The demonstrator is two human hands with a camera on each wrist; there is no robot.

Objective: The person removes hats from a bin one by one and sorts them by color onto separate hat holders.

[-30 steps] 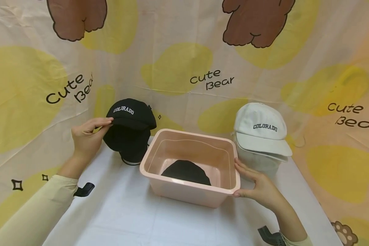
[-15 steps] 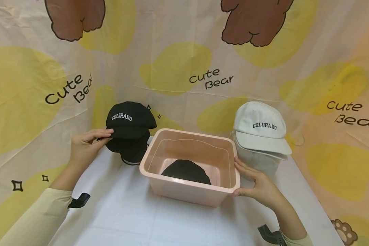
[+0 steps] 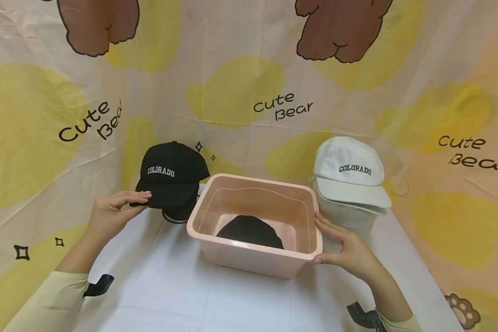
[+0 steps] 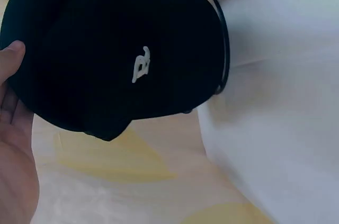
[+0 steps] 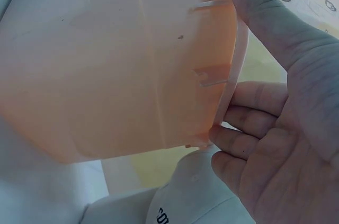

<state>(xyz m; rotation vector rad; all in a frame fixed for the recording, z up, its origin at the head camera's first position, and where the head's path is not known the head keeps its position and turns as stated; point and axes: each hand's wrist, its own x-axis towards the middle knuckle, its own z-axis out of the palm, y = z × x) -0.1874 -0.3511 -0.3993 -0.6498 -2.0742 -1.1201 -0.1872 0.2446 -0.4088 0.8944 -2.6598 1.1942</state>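
Note:
In the head view my left hand (image 3: pixel 118 212) pinches the left end of the brim of a black cap (image 3: pixel 172 173) with white COLORADO lettering. The thumb lies on one face of the brim, the fingers on the other. Beneath sits a dark support (image 3: pixel 180 213) with a thin round ring at its foot; its upper part is hidden. The left wrist view shows a small white mark (image 4: pixel 141 65) on the black surface below the brim. My right hand (image 3: pixel 348 251) holds the right rim of a pink plastic bin (image 3: pixel 249 258), thumb near the front corner.
A black cap-like item (image 3: pixel 251 232) lies inside the bin, partly hidden by its front wall. Behind its right end, a white COLORADO cap (image 3: pixel 350 170) rests on a pale support (image 3: pixel 352 219). A printed cloth (image 3: pixel 232 92) rises behind the white-covered table (image 3: pixel 166 295).
My left hand has moved down with the brim, and the black cap has come lower over its support. The right hand and the bin have stayed in place.

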